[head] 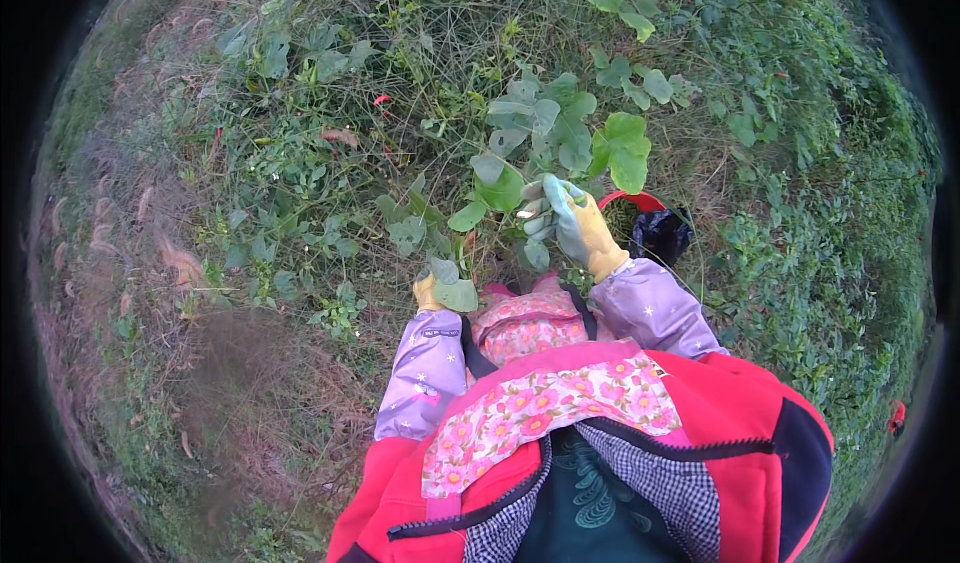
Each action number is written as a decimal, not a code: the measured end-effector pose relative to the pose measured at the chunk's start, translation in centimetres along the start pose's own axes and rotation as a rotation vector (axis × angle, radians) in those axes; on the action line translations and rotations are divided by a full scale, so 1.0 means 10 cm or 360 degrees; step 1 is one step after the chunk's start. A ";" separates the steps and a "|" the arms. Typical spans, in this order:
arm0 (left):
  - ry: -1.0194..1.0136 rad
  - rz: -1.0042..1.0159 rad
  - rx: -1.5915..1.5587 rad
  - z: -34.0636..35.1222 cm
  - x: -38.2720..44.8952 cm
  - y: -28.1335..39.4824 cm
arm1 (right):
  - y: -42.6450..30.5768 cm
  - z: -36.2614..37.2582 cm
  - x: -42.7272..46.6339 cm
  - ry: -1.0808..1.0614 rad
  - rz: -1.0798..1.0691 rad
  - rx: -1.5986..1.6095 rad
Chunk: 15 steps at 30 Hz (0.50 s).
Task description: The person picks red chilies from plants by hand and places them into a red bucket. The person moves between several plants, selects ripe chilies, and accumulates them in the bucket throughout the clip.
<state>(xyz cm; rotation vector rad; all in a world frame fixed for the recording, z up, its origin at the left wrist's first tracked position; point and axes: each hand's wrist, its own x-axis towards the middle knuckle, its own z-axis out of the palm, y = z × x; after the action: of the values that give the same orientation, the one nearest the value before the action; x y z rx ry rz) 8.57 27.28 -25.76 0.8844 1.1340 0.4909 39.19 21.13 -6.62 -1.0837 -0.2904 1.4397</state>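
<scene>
My right hand (570, 221), in a yellow glove with a pale green coated palm, is raised among broad vine leaves (499, 188). Its fingers are curled around a small green plant piece (576, 194), whose exact kind I cannot make out. A small whitish and red bit (527, 214) shows at the fingertips. Lower and to the left, my left hand (424, 293) wears a matching yellow glove. Grey-green leaves (454, 294) cover most of its fingers, so its grip is hidden. Red chili peppers (381, 100) hang in the plants ahead.
Just right of my right hand sits a red rim or handle (636, 200) beside a black plastic bag (661, 234). Dense green plants (817, 263) fill the right side. Dry grass (180, 263) and weeds spread on the left. A red and black object (896, 416) lies far right.
</scene>
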 end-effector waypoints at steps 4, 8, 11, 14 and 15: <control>0.0312 0.0101 0.0959 0.32 -0.32 0.34 | -0.04 0.04 -0.05 -0.0197 -0.0143 0.0109; 0.0375 0.0119 0.0918 0.60 -0.68 0.83 | -0.16 0.11 -0.16 -0.0357 -0.0139 0.0138; 0.0386 0.0061 0.0434 0.54 -0.93 1.26 | -0.20 0.15 -0.14 -0.0388 -0.0115 0.0031; 0.0587 0.0486 0.0574 0.54 -1.24 1.73 | -0.19 0.18 -0.09 -0.0385 -0.0110 -0.0085; 0.0575 0.0447 0.0398 0.58 -1.41 1.88 | -0.17 0.19 -0.08 -0.0377 -0.0124 -0.0121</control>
<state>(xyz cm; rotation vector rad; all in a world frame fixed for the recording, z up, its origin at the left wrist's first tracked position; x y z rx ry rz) 10.32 25.80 -1.63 1.2149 1.4289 0.7734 38.75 21.60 -4.00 -0.9518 -0.5542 1.4976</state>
